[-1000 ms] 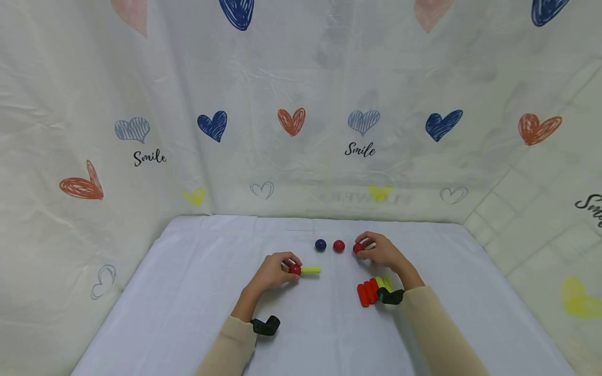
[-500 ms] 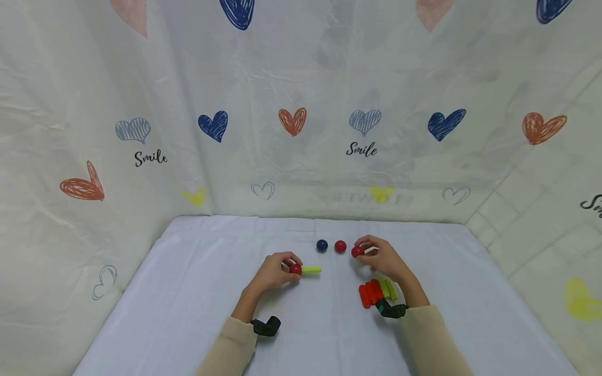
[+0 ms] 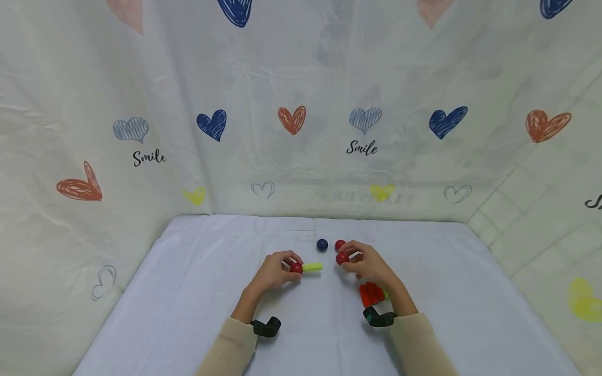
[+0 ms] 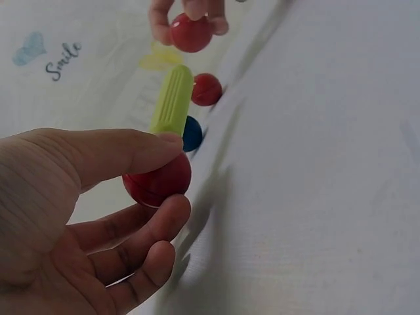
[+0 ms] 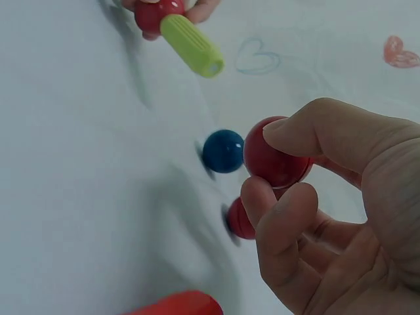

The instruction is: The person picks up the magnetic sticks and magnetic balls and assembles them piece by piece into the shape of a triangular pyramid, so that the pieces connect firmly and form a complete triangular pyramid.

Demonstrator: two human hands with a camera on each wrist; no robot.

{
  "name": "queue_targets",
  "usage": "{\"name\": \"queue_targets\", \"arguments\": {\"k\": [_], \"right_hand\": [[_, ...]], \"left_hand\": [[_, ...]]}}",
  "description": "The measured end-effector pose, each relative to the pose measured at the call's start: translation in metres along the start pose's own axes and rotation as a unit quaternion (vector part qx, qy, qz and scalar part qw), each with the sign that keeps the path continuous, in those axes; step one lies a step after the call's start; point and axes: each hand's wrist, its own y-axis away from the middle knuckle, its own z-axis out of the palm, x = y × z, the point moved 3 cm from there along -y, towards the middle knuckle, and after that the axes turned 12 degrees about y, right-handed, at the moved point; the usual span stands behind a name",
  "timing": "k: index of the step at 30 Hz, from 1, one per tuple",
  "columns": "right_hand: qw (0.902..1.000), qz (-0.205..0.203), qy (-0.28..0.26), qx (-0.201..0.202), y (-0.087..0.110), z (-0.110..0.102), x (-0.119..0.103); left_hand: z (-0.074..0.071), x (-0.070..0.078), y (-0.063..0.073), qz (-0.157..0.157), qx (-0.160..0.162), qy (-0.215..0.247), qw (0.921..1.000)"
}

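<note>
My left hand (image 3: 277, 271) pinches a red ball (image 4: 161, 180) between thumb and fingers. A ribbed yellow-green rod (image 4: 174, 102) sticks out from that ball, pointing right toward the other hand in the head view. My right hand (image 3: 369, 263) holds a second red ball (image 5: 279, 152) by thumb and fingertips, raised over the cloth. Behind it on the table lies another red ball (image 3: 340, 244), partly covered by the fingers in the head view. To its left is a dark blue ball (image 3: 322, 245).
Under my right forearm lie several red rods (image 3: 371, 294) side by side, with a bit of a yellow-green rod (image 3: 386, 294) showing. A white cloth (image 3: 301, 324) covers the table, and a heart-printed curtain (image 3: 291, 162) hangs behind its far edge.
My right hand has lifted its red ball and carried it left and nearer, toward the rod. The left hand stays almost in place, its rod tipped up slightly.
</note>
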Motion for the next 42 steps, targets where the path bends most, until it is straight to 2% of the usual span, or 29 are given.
{"name": "queue_targets", "arguments": {"k": [7, 14, 21, 29, 36, 42], "right_hand": [[0.9999, -0.012, 0.005, -0.007, 0.000, 0.013, -0.009], [0.9998, -0.007, 0.011, -0.013, 0.000, 0.019, -0.017], [0.9989, -0.038, 0.013, -0.025, -0.001, 0.026, -0.021], [0.9989, -0.035, 0.017, -0.025, -0.002, 0.028, -0.021], [0.9986, -0.041, 0.024, -0.025, 0.000, 0.028, -0.023], [0.9981, -0.044, 0.032, -0.030, 0.001, 0.032, -0.023]], "left_hand": [[0.000, -0.001, 0.001, -0.007, 0.002, -0.003, 1.0000], [0.000, 0.002, 0.001, -0.002, 0.003, -0.009, 1.0000], [0.000, 0.002, -0.001, 0.001, 0.005, -0.012, 0.9999], [0.000, 0.003, 0.000, -0.005, 0.006, -0.014, 0.9999], [0.000, 0.003, 0.000, 0.011, 0.002, -0.014, 0.9998], [0.000, -0.001, 0.001, 0.012, -0.005, -0.025, 0.9996]]}}
